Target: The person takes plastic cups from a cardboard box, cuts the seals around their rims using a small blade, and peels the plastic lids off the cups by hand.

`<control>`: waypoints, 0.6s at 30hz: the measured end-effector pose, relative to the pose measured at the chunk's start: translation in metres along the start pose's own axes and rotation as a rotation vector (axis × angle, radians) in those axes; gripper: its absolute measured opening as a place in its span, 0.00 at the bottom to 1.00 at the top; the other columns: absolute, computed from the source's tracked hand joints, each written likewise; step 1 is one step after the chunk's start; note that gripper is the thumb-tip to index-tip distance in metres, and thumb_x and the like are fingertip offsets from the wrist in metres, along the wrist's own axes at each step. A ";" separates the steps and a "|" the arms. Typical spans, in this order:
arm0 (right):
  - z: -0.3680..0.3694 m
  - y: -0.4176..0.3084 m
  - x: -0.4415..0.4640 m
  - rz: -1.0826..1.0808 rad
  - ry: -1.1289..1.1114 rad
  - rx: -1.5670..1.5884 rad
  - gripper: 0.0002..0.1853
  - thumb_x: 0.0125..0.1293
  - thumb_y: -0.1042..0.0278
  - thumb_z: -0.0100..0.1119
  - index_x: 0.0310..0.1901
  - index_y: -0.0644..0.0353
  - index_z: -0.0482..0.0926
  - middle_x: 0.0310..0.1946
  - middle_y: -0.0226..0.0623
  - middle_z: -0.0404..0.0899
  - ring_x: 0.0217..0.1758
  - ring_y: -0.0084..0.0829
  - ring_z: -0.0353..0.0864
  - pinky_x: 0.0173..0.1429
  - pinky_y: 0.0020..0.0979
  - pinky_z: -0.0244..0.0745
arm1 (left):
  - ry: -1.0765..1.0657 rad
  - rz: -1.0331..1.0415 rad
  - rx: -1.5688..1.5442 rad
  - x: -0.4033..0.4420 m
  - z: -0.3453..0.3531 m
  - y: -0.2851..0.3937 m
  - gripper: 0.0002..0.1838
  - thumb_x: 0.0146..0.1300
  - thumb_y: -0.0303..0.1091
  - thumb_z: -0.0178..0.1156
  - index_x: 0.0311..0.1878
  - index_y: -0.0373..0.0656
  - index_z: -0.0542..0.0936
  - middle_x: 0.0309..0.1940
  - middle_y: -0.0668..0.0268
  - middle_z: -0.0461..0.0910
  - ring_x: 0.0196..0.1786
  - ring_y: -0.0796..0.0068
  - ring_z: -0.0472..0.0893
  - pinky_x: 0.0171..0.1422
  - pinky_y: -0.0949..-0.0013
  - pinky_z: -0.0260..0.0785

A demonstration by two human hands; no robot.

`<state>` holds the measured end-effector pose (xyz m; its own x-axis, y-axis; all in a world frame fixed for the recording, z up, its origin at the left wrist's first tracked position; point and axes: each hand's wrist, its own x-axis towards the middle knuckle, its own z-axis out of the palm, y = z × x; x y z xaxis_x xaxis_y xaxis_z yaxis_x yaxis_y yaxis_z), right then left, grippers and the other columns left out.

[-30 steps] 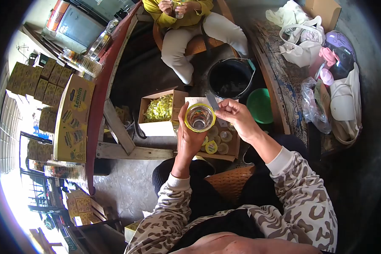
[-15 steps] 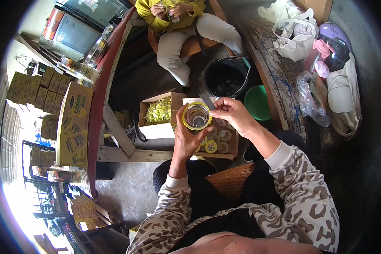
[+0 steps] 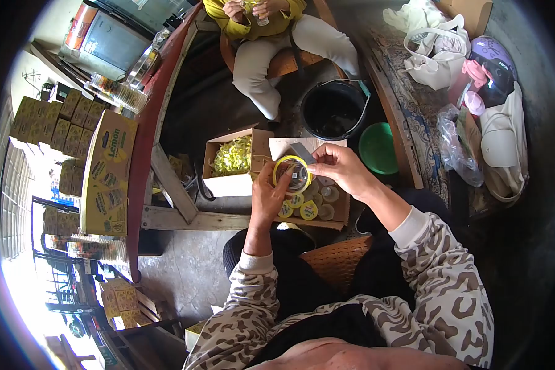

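Note:
My left hand (image 3: pixel 267 196) is wrapped around a clear plastic cup (image 3: pixel 298 180) with a yellow rim, its round end facing up toward me. A flat grey blade (image 3: pixel 301 152) is pinched between the thumb and fingers of my right hand (image 3: pixel 340 168), close to the cup's far right rim. Whether the blade touches the rim I cannot tell. Just beyond and below the cup, several small cups with yellow printed lids (image 3: pixel 308 211) and plain ones (image 3: pixel 330 194) lie in a shallow cardboard tray (image 3: pixel 333 226).
A cardboard box (image 3: pixel 228 186) of yellow-green strips stands left of the tray. A black bucket (image 3: pixel 311 126) and green basin (image 3: pixel 378 148) lie beyond. Opposite sits a person (image 3: pixel 262 37) handling a small cup. A table with lemon cartons (image 3: pixel 108 179) is left; a bench with bags (image 3: pixel 435 65) is right.
My left hand has tilted and turned the cup, its thumb now across the rim. The blade stays pinched in my right hand. The view has shifted slightly.

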<state>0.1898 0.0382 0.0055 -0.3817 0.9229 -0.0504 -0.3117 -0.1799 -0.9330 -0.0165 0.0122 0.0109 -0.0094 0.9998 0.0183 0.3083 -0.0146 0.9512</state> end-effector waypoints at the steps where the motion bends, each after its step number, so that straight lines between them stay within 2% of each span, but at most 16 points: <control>1: 0.002 -0.002 -0.001 0.008 -0.001 -0.010 0.07 0.66 0.74 0.67 0.43 0.63 0.79 0.37 0.26 0.79 0.41 0.15 0.76 0.48 0.21 0.72 | -0.021 -0.068 -0.033 -0.002 0.002 0.007 0.15 0.71 0.30 0.59 0.58 0.35 0.75 0.47 0.59 0.80 0.36 0.79 0.82 0.36 0.75 0.77; 2: 0.003 -0.004 -0.002 0.015 -0.003 -0.020 0.07 0.67 0.74 0.67 0.44 0.63 0.79 0.38 0.27 0.80 0.41 0.15 0.76 0.49 0.22 0.72 | -0.041 -0.134 -0.065 -0.003 0.005 0.013 0.19 0.71 0.29 0.59 0.62 0.36 0.71 0.52 0.58 0.79 0.34 0.79 0.83 0.32 0.77 0.78; 3: 0.003 -0.004 -0.002 0.016 -0.003 -0.022 0.07 0.67 0.74 0.67 0.44 0.63 0.79 0.38 0.27 0.80 0.41 0.15 0.76 0.49 0.22 0.72 | -0.041 -0.135 -0.067 -0.004 0.006 0.015 0.19 0.71 0.29 0.59 0.62 0.36 0.71 0.52 0.58 0.79 0.34 0.79 0.83 0.32 0.77 0.78; 5: 0.004 -0.005 -0.003 0.065 0.005 0.046 0.08 0.67 0.73 0.67 0.44 0.64 0.79 0.38 0.27 0.80 0.42 0.16 0.77 0.49 0.21 0.72 | -0.044 -0.179 -0.211 -0.004 0.009 0.016 0.24 0.71 0.29 0.57 0.67 0.39 0.63 0.57 0.55 0.75 0.32 0.73 0.85 0.28 0.73 0.81; 8: 0.000 0.002 0.001 0.016 0.015 -0.067 0.08 0.67 0.73 0.67 0.44 0.64 0.79 0.38 0.27 0.80 0.42 0.15 0.77 0.49 0.20 0.72 | -0.079 -0.199 -0.280 -0.004 0.009 0.015 0.26 0.72 0.27 0.53 0.70 0.39 0.59 0.60 0.53 0.72 0.31 0.68 0.86 0.30 0.72 0.82; 14: 0.003 -0.002 -0.002 0.036 -0.013 -0.006 0.09 0.67 0.73 0.68 0.44 0.63 0.79 0.39 0.28 0.80 0.43 0.16 0.77 0.49 0.21 0.72 | -0.068 -0.203 -0.208 -0.004 0.014 0.014 0.26 0.72 0.22 0.45 0.71 0.38 0.58 0.63 0.49 0.69 0.33 0.62 0.87 0.33 0.69 0.84; 18: 0.002 -0.001 -0.001 0.049 -0.013 -0.029 0.09 0.66 0.73 0.68 0.45 0.64 0.80 0.39 0.28 0.80 0.43 0.17 0.78 0.50 0.22 0.73 | -0.061 -0.199 -0.192 -0.005 0.015 0.015 0.26 0.70 0.20 0.43 0.71 0.38 0.58 0.63 0.48 0.68 0.33 0.61 0.87 0.35 0.68 0.85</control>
<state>0.1890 0.0369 0.0071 -0.4076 0.9086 -0.0913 -0.2672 -0.2143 -0.9395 0.0023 0.0077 0.0205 0.0073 0.9822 -0.1875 0.1204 0.1853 0.9753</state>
